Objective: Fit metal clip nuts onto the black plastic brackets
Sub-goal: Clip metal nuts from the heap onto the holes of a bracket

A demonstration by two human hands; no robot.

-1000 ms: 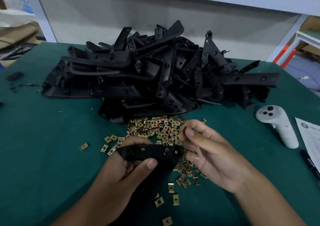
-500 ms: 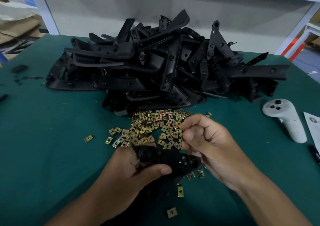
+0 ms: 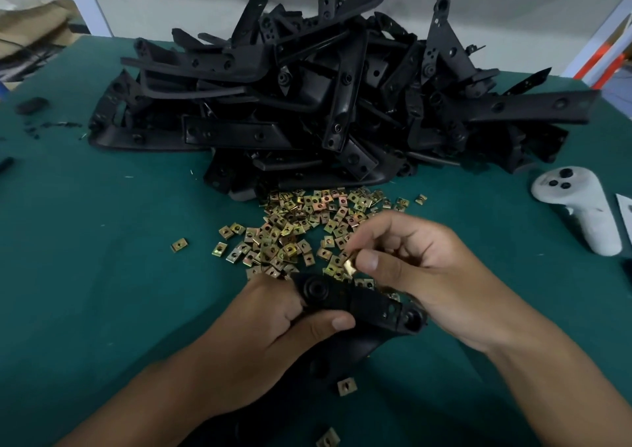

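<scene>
My left hand (image 3: 273, 330) grips a black plastic bracket (image 3: 369, 306) low in the middle, thumb across its top. My right hand (image 3: 420, 268) pinches one brass-coloured clip nut (image 3: 349, 264) between thumb and forefinger, just above the bracket's upper edge. A loose spread of several clip nuts (image 3: 301, 227) lies on the green table right behind my hands. Behind that rises a big heap of black brackets (image 3: 325, 97). The bracket's lower part is hidden under my left hand and forearm.
A white handheld controller (image 3: 578, 203) lies at the right with a sheet of paper (image 3: 626, 210) beside it. Stray clip nuts (image 3: 347, 386) lie near the front edge. Small black bits (image 3: 30, 106) sit at the far left of the green table (image 3: 85, 275).
My right hand lifted from the nut spread with one clip nut pinched and brought it to the bracket. My left hand tilted the bracket flatter and lower. The camera moved closer.
</scene>
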